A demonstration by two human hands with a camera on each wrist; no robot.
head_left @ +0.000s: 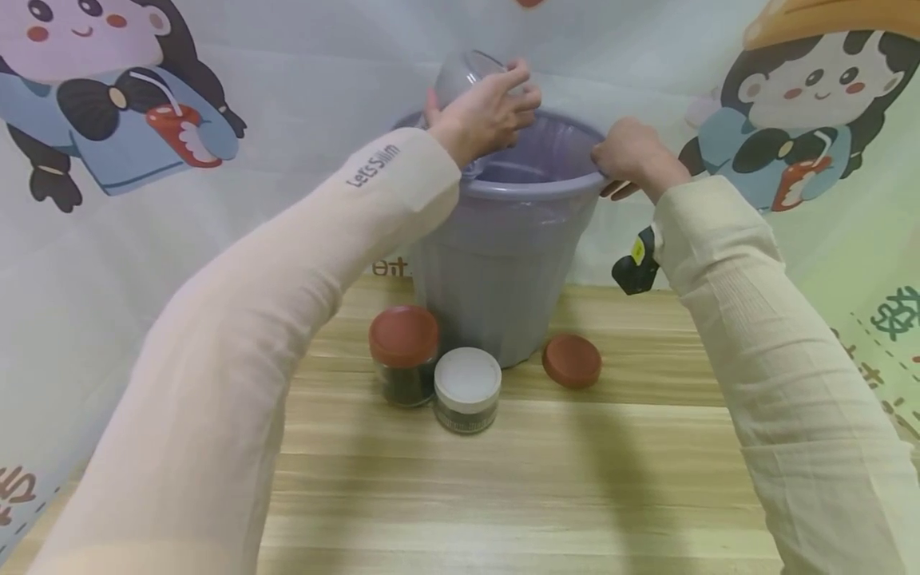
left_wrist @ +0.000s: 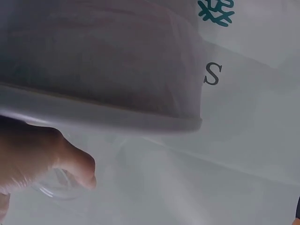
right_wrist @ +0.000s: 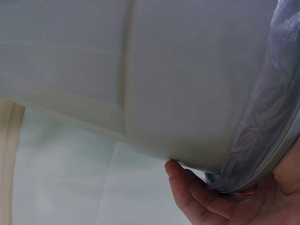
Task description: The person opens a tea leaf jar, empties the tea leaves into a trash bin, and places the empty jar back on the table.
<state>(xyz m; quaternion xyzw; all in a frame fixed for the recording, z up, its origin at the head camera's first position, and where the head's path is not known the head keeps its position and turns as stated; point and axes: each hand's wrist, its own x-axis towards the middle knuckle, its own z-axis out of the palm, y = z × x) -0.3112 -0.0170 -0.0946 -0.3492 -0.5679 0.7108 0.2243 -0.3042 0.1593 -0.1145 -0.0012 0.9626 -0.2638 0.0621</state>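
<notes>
Two hands showed in the head view: the left hand [head_left: 492, 112] gripped a tilted clear jar [head_left: 458, 78] at the mouth of the bin [head_left: 503, 263], whose rim [head_left: 532, 190] the right hand [head_left: 632, 152] clasped. In the left-wrist view, smooth walls (glass or plastic) risked a slip. In the right-wrist view, tugging could have dislodged the plastic liner [right_wrist: 262, 122].

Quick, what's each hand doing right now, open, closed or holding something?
Left hand: closed, holding a clear jar.
Right hand: closed, holding the gray trash bin's rim.
</notes>
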